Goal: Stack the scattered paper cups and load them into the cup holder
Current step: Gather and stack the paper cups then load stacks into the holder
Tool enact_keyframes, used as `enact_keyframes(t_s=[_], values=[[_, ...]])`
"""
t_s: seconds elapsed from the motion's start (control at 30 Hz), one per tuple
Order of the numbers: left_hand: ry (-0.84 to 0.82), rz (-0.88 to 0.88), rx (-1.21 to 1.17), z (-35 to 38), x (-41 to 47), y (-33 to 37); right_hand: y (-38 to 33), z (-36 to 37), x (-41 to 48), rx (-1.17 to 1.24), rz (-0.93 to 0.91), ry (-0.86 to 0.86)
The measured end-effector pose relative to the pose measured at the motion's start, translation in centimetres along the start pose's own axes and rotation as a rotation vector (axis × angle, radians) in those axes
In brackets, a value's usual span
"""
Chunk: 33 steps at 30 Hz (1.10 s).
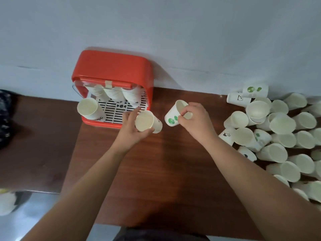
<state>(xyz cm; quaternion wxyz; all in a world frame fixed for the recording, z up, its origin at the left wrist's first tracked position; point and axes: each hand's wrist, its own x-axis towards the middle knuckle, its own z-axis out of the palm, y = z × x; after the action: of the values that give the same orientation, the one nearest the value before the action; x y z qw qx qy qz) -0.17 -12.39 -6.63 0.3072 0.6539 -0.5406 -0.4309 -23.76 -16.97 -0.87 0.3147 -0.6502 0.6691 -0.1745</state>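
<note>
Wooden table (165,162), pale wall (173,32), red cup holder (111,66), scattered paper cups (281,126)

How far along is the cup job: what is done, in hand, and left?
Done: cup stacks sit in the red cup holder. In hand: left hand holds a white cup, right hand pinches a green-dotted cup. Left: the big cup pile at right.

One red plastic cup holder (112,70); two held white paper cups (145,121), in left hand (129,126) and right hand (196,119); over twenty loose cups (278,129).
</note>
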Motion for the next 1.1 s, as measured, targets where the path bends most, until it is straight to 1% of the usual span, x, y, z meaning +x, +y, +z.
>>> enact_keyframes(t_s=[0.13,0.23,0.37,0.47,0.57,0.67,0.73,0.87,1.0,1.1], values=[[0.078,0.069,0.037,-7.1,-1.8,-1.0,-4.9,3.2,-1.5,0.105,-0.026,0.032],[0.175,0.089,0.058,-12.4,-2.7,-2.2,-8.2,5.6,-2.3,0.11,-0.044,0.035],[0.361,0.031,0.044,-17.6,-2.4,-4.0,-11.9,8.6,-2.9,0.1,-0.088,0.044],[0.411,0.02,0.068,-19.4,-1.1,-4.7,-13.7,10.5,-3.3,0.103,-0.099,0.048],[0.378,0.037,0.218,-19.3,0.6,-5.4,-14.7,12.0,-3.4,0.108,-0.09,0.049],[0.336,0.027,0.277,-18.9,2.1,-6.7,-15.5,13.1,-3.2,0.105,-0.065,0.049],[0.288,0.018,0.314,-18.7,3.0,-7.4,-16.0,13.5,-2.9,0.097,-0.058,0.049],[0.164,0.042,0.518,-17.7,4.3,-7.8,-17.2,14.1,-1.6,0.078,-0.055,0.042],[0.079,-0.037,0.352,-18.2,4.6,-8.3,-18.9,14.9,0.1,0.139,-0.073,0.051],[0.049,-0.026,0.327,-19.2,3.9,-8.8,-20.5,15.9,1.0,0.218,-0.13,0.046]])
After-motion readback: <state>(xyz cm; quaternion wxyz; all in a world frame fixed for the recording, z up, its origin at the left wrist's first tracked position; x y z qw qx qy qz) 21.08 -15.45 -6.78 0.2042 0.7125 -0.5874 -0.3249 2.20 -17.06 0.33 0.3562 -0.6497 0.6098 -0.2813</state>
